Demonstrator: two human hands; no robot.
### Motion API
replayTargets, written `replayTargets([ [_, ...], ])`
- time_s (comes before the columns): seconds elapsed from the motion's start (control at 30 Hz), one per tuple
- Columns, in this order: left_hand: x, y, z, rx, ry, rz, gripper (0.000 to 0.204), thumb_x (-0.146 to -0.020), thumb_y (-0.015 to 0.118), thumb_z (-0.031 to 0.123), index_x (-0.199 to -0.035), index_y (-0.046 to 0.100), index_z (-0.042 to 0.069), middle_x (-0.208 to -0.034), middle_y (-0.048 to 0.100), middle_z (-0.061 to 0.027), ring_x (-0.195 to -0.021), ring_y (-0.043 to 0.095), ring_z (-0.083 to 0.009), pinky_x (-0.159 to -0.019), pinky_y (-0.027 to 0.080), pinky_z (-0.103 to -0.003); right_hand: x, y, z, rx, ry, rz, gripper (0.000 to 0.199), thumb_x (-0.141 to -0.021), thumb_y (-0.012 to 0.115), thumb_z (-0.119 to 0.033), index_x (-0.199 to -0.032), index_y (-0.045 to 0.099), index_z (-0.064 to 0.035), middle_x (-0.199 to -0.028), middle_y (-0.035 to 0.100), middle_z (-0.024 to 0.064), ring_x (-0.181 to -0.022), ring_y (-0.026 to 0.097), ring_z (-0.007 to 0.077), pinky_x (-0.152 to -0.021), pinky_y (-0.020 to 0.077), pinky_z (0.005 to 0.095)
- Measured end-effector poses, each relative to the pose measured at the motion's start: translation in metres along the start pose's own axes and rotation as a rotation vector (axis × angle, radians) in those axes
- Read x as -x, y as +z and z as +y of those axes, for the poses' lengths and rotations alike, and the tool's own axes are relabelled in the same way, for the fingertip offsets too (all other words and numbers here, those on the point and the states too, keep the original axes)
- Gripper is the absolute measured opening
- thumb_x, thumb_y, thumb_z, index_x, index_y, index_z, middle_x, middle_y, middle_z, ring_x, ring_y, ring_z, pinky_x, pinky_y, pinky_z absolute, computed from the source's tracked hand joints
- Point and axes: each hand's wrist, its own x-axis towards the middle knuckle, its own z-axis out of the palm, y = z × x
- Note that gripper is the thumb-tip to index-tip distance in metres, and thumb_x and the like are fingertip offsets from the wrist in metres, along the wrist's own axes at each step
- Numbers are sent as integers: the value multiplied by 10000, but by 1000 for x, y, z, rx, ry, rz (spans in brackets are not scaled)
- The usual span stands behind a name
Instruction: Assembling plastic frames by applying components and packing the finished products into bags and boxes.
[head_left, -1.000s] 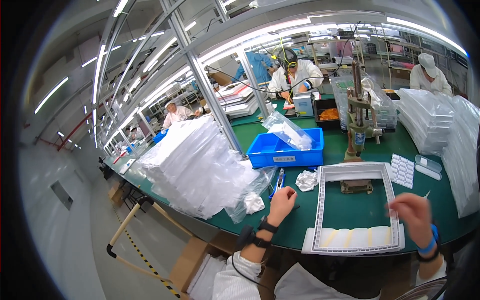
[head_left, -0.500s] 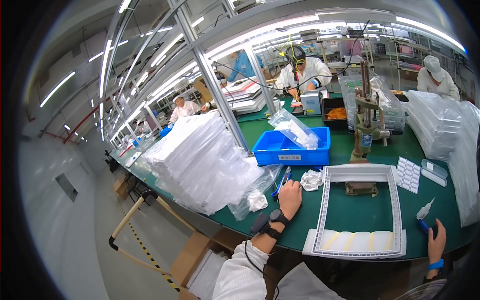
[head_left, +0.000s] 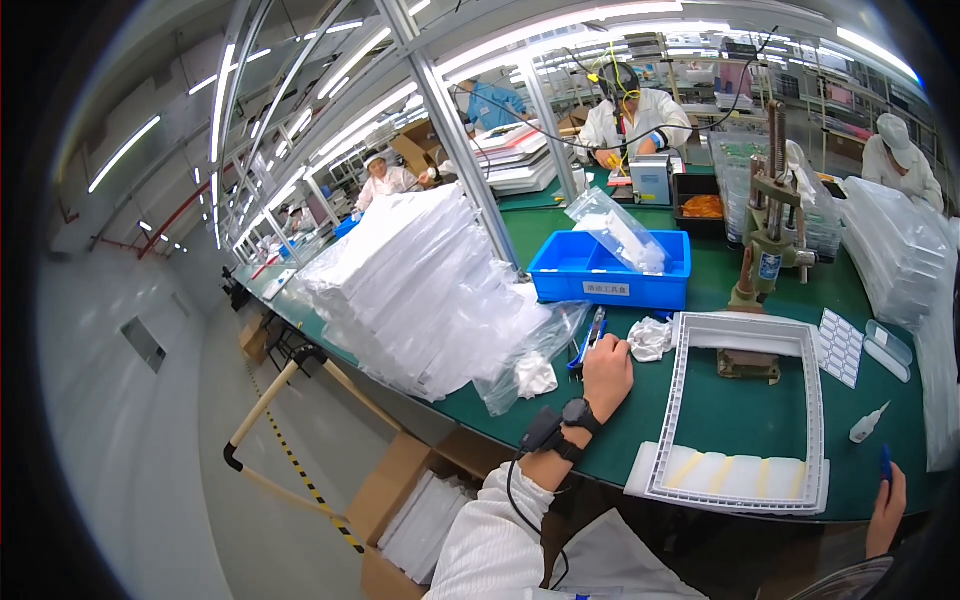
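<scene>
My left hand rests on the green bench top with its fingers curled. What is in them, if anything, is hidden. Just beyond it, to the left, lies a blue-handled hand tool like cutters or pliers. A crumpled white wad sits to its right. My right hand, partly cut off at the lower right, is closed on a slim blue object. Beyond that hand lies a small white nozzle bottle. Between my hands a white rectangular frame lies on white foam with yellow strips.
A green hand press stands behind the frame, beside a blue divided bin. Wrapped white sheets are stacked at left, clear-wrapped trays at right. A label sheet lies near the press. A co-worker sits across the bench.
The view has shifted, so the bench things sit further right. My right hand has drawn back toward the lower edge with the slim blue object, apart from the white bottle. My left hand stays by the tool.
</scene>
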Motion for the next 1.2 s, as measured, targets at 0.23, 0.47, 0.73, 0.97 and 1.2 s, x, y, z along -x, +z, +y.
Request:
replayTargets([
  [0.23, -8, -11, -7, 20, 24, 1, 107, -813, 605, 33, -906, 655, 22, -941, 600, -151, -857, 606, -369, -709, 467, -465, -112, -28, -190, -667, 266, -629, 196, -966, 565, -132, -1048, 657, 20, -643, 483, -35, -576, 400, 29, -494, 288, 225],
  [0.47, -17, 3, 8, 217, 109, -7, 117, -822, 634, 8, -932, 667, 28, -946, 624, -129, -852, 621, -346, -728, 488, -423, -194, 111, -241, -362, -214, -956, 373, -940, 596, -321, -1059, 690, 20, -906, 696, 202, -797, 664, 322, -742, 519, 394],
  [0.73, -11, -7, 9, 274, 187, -68, 112, -830, 623, -26, -917, 672, 26, -879, 634, -117, -786, 636, -318, -668, 494, -386, -201, 188, -255, -401, -307, -1102, 404, -926, 599, -359, -1096, 699, -6, -954, 699, 169, -877, 657, 304, -817, 513, 388],
  [0.97, -13, -5, 9, 285, 124, -110, 101, -812, 634, 1, -897, 668, 44, -878, 628, -104, -806, 619, -328, -694, 485, -407, -202, 197, -254, -410, -370, -1118, 400, -908, 592, -369, -1068, 705, -19, -900, 684, 157, -813, 636, 305, -782, 510, 389],
  [1.2, -13, -6, 10, 286, 119, -134, 99, -820, 629, 4, -897, 667, 53, -875, 628, -104, -795, 616, -332, -684, 481, -404, -200, 190, -244, -468, -159, -1244, 391, -958, 581, -377, -1111, 671, -28, -953, 689, 110, -851, 666, 227, -766, 525, 369],
])
